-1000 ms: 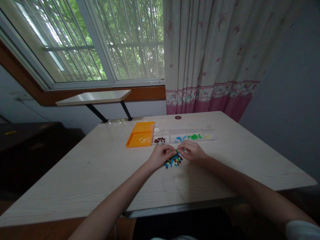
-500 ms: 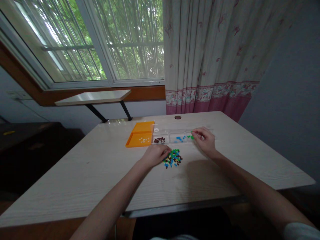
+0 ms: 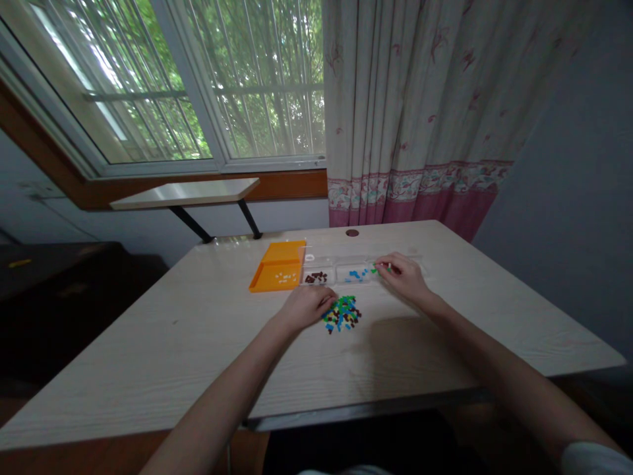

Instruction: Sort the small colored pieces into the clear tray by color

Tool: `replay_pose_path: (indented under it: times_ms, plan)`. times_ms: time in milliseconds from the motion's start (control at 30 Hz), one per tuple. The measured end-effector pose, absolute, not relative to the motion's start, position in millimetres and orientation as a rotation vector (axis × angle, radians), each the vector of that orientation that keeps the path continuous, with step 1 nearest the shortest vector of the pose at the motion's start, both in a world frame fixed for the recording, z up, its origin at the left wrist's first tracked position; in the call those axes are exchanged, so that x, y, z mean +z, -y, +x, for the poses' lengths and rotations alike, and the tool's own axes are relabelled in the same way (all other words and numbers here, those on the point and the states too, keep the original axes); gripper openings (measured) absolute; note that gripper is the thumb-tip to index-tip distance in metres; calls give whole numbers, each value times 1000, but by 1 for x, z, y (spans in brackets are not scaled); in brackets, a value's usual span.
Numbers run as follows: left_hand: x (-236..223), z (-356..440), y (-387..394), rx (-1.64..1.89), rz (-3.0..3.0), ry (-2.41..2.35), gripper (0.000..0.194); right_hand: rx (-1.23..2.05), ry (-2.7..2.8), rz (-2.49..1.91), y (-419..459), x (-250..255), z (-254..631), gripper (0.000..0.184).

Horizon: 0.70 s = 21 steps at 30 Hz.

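Note:
A mixed pile of small green, blue, brown and yellow pieces [image 3: 345, 315] lies on the table. My left hand [image 3: 307, 307] rests at its left edge with the fingers curled together; whatever they hold, if anything, is hidden. Over the right part of a clear plastic compartment tray [image 3: 337, 277] is my right hand [image 3: 404, 274], thumb and fingers pinched together. Small green pieces [image 3: 374, 269] show by its fingertips, but I cannot tell whether one is gripped. Blue pieces [image 3: 356, 276] lie in the tray's middle section and brown pieces [image 3: 316, 278] in its left section.
An open orange case [image 3: 277, 264] with several pale pieces in its near half sits left of the tray. A raised shelf [image 3: 188, 191] on black legs stands at the table's back left. A round brown disc [image 3: 351, 233] is near the back edge.
My right hand has shifted slightly left and its fingers have moved a little over the tray. The left hand stays at the pile.

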<state>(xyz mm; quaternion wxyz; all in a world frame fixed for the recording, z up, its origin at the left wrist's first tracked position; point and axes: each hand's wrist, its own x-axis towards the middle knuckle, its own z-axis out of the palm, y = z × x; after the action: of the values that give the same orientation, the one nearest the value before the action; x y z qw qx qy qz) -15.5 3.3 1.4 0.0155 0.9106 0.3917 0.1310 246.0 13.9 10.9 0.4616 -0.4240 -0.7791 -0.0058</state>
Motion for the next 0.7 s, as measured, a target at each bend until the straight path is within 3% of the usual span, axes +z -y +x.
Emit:
replay_pose_path:
  times_ms: [400,700]
  plan:
    - [8,-21,-5,263,2819,-1283,26,-36,2020,-1728,-33,-4,267,18]
    - [3,-24,-8,300,2797,-1119,27,11,2116,-1528,-24,-6,250,19]
